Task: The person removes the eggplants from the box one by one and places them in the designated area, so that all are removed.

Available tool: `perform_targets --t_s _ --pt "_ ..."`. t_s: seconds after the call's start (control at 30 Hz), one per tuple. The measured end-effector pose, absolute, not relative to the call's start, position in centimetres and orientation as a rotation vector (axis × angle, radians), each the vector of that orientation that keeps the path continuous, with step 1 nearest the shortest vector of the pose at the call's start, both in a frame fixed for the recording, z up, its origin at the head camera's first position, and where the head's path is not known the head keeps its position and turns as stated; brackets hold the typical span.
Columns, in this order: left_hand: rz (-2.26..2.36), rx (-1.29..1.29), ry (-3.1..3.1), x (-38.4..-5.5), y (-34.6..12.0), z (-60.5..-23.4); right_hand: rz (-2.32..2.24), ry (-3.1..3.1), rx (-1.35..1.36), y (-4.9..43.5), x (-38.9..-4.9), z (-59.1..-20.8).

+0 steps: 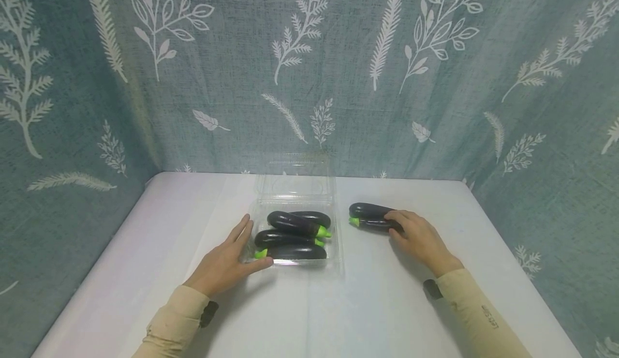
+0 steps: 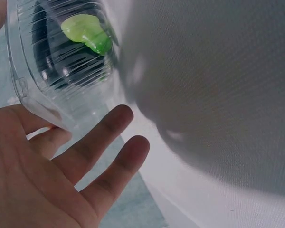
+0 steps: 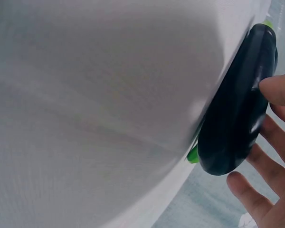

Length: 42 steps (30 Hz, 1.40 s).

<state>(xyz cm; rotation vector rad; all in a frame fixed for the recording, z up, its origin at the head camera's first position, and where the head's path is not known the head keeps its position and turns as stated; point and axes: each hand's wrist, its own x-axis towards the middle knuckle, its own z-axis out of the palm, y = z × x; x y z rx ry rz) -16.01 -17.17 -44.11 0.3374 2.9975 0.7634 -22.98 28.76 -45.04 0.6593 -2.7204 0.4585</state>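
Note:
A clear plastic clamshell box stands with its lid raised and several dark eggplants with green stems lying in it. My left hand rests at the box's left side, fingers spread along the wall and thumb at the front edge. In the left wrist view, two straight fingers point past the box. To the right, two more eggplants lie side by side. My right hand holds the blunt end of the nearer eggplant, thumb on one side and fingers on the other. The farther eggplant is partly hidden by this hand.
The transparent lid leans back toward a leaf-patterned grey-green cloth, which also hangs along both sides. A white cloth covers the table. The right-hand eggplants lie a short gap from the box.

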Motion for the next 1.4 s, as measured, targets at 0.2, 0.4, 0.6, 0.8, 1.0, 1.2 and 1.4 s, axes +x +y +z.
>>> perform_targets --t_s 0.2,0.4,0.6,0.8,1.0,1.2,1.4 --pt "0.759 0.332 2.994 -16.0 -17.1 -44.1 0.444 -2.716 0.655 28.8 -22.9 -44.8" --pt "0.763 0.336 2.999 -16.0 -17.2 -44.2 0.442 -2.641 0.694 28.8 -22.9 -44.5" --pt "0.780 0.337 2.996 -16.0 -17.2 -44.3 0.496 -2.627 0.695 28.4 -23.0 -43.7" --pt "0.788 0.329 2.993 -15.9 -17.2 -44.3 0.557 -2.638 0.696 27.2 -22.8 -42.1" --pt "0.782 0.330 2.993 -15.9 -17.2 -44.2 0.600 -2.638 0.711 25.6 -22.7 -40.7" --pt "0.796 0.333 2.983 -16.0 -17.2 -44.2 0.712 -2.616 0.724 24.0 -22.9 -39.3" --pt "0.794 0.340 2.985 -16.1 -17.3 -44.3 0.966 -2.526 0.712 21.9 -22.8 -37.9"
